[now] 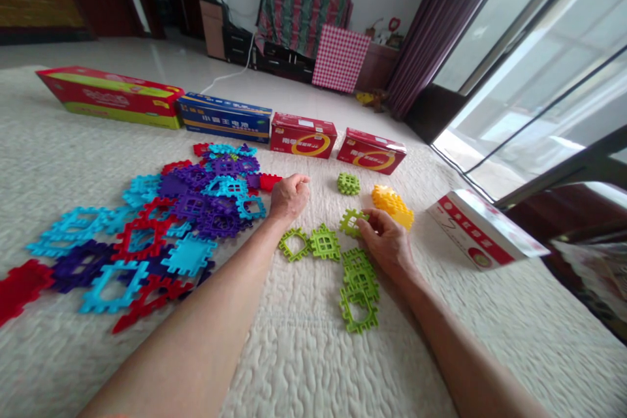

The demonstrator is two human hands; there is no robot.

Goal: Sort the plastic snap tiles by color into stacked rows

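My right hand (389,238) pinches a green interlocking plastic tile (351,223) with toothed edges between thumb and fingers. Below it lies a column of overlapping green tiles (360,284), and to its left are a green tile with a large opening (294,245) and a green window tile (324,243). A small green stack (348,183) and a yellow stack of tiles (392,204) sit beyond the hand. My left hand (291,196) is closed, its curled fingers hiding whatever might be inside. Just left of it, a red tile (269,182) borders the mixed pile.
Purple tiles (196,199), cyan tiles (191,255) and red tiles (142,238) spread across the left of the cream quilted cover (294,353). Along the back stand a long red-and-green box (112,98), a blue box (225,119) and two red boxes (302,137). A white-and-red box (484,228) is at right.
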